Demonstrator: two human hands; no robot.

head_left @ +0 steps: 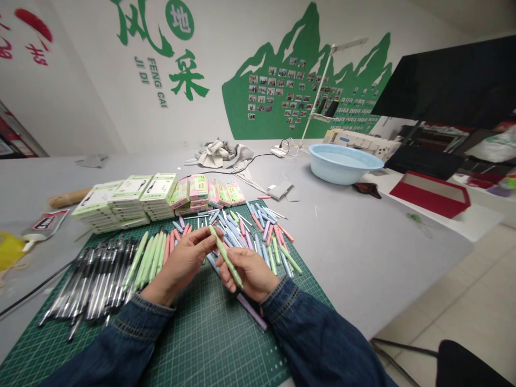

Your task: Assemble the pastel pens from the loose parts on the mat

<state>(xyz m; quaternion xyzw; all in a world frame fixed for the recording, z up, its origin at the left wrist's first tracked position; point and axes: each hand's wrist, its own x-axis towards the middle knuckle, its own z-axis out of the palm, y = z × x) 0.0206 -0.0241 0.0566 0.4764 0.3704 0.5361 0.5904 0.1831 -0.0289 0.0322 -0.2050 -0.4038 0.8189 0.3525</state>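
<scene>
Between my two hands a light green pen [226,257] is held at a slant over the green cutting mat [201,344]. The fingertips of my left hand [187,258] pinch its upper end. My right hand [250,271] grips its lower part between thumb and fingers. Left of my hands lies a row of green pens [150,258], with black and clear pens [97,279] beside it. Behind my hands spreads a loose pile of blue, pink, purple and green pen pieces [237,231]. Under my right wrist a purple pen [252,313] rests on the mat.
Stacked white boxes [127,196] and pink-green boxes [197,191] line the mat's far edge. A tube [46,224] lies at the left. Crumpled cloth [220,153], a blue basin [344,164], a sewing machine [363,142] and a red box [429,194] stand farther off.
</scene>
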